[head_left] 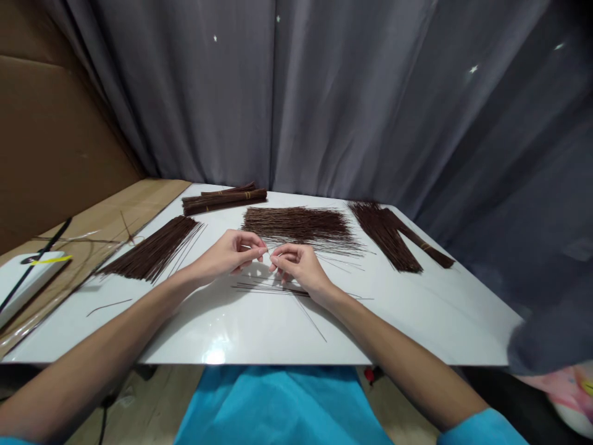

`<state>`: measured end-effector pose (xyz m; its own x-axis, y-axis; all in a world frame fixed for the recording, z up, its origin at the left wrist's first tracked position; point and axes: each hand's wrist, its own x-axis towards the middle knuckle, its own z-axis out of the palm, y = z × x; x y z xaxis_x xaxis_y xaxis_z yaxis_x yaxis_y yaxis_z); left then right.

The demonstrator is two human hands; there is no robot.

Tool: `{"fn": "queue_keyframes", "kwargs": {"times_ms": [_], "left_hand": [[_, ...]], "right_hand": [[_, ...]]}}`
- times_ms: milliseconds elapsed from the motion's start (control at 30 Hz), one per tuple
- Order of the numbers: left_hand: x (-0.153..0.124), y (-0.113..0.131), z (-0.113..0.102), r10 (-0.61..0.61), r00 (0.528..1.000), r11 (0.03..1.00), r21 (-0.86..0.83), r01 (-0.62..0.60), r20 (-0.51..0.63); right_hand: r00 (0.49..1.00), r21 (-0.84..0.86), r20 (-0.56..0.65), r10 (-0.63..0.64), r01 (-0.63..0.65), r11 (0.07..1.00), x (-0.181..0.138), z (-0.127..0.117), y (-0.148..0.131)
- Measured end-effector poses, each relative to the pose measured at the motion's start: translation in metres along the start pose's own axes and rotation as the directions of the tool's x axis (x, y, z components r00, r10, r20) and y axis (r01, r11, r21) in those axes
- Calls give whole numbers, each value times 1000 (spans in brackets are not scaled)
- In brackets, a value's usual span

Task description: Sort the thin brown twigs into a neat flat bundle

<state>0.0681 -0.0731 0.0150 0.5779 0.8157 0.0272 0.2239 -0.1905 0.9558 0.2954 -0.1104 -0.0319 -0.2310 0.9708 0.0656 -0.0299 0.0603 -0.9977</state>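
Two hands meet at mid-bench, fingertips almost touching. L hand (230,252) and R hand (296,266) both have thumb and forefinger pressed together, pinching what looks like one very thin stick (269,254) between them; it's so fine against the glossy white bench (417,321) that I can't tell if it's one stick or a couple. Held just above the surface, close in front of the person, prob. so it can be seen and handled apart from the rest.

Under and just beside the R hand lie a few loose sticks (273,288), fanned out flat, one slanting off toward the near edge. Behind the hands sits a wide loose pile (299,224), within easy reach. Sorted-looking heaps flank it: a fanned heap (152,250) to the L, another dark heap (386,232) to the R w/ a tied bundle crossing it, and banded bundles (225,200) at the far L corner, well apart from the loose stuff. A single curved stick (107,306) lies alone near the L forearm.

Off the bench's L side: cardboard sheet and a white device (23,281) w/ a black strap. Grey curtain behind.
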Motion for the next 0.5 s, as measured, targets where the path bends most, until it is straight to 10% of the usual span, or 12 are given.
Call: {"fn": "queue_keyframes", "kwargs": {"times_ms": [233,500], "left_hand": [[6,-11,-1,115,983,980,175,-90,-142],[2,-12,11,295,955,801,536,-265,32]], "right_hand": [[978,-407,-23,-206,179,896,-9,11,-7],[870,-912,318,-376,390,131,-14,7,-25]]}}
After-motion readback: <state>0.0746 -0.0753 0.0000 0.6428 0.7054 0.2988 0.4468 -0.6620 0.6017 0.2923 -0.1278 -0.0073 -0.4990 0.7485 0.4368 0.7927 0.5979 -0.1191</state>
